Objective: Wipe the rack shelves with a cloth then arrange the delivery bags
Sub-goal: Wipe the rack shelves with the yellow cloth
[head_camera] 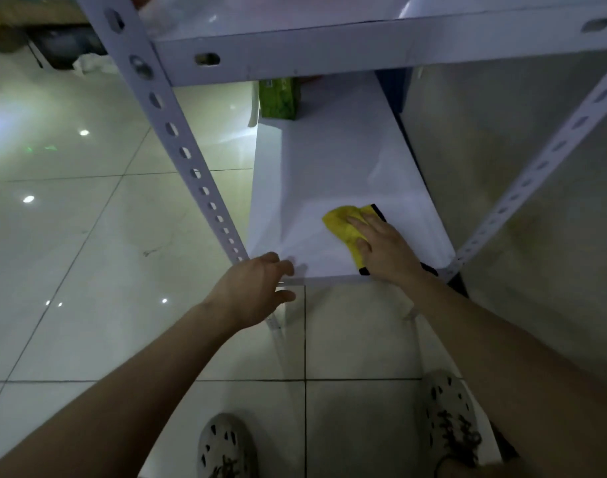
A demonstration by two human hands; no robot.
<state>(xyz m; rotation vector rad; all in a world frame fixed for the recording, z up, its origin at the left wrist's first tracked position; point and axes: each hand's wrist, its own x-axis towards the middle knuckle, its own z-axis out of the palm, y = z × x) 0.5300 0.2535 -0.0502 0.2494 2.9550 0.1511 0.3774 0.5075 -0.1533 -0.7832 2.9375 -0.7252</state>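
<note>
Rack post (pixel 183 141) stands at left. Left hand (pixel 250 291) brackets the lower shelf (pixel 329 160) front edge, fingers above, thumb below; actual grip cannot be told. Yellow cloth (pixel 343 224) lies on that shelf near the front: soft, light, bunches easily, so press from above. Right hand (pixel 388 253), fingers straight, presses it down.

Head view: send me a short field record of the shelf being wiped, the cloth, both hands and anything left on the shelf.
shelf: lower shelf, white, beneath the upper shelf
cloth: yellow cloth, black-edged, lying on the shelf's near right part
right: right hand, straight fingers pressing the cloth down
left: left hand holds the shelf's front left corner, thumb under the edge
also on shelf: green packet at the far end
</note>
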